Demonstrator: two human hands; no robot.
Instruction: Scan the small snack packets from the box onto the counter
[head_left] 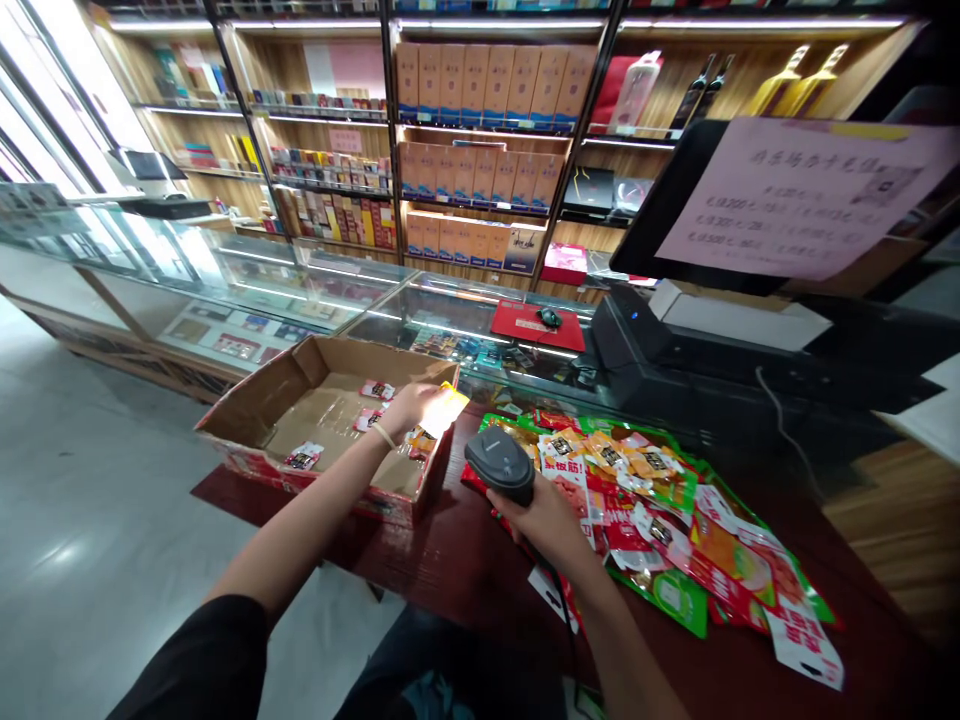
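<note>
My left hand (411, 410) pinches a small snack packet (448, 408), lit brightly, over the right side of an open cardboard box (300, 362). Inside that box lie several small red-and-white packets (304, 456) and an orange one (422, 442) near the right wall. In my right hand (551, 520) is a black-and-grey barcode scanner (499, 462), its head angled towards the lit packet. Just right of the scanner spreads a pile of red and green snack bags (679, 598), with small orange packets (606, 453) on top.
Beyond the dark red tabletop (450, 545) runs a glass display counter (375, 312) with a red mat (536, 325) and black mouse (550, 317). A black monitor (667, 190) bearing a pink paper sign (810, 200) stands at the right. Boxes and bottles fill shelves behind.
</note>
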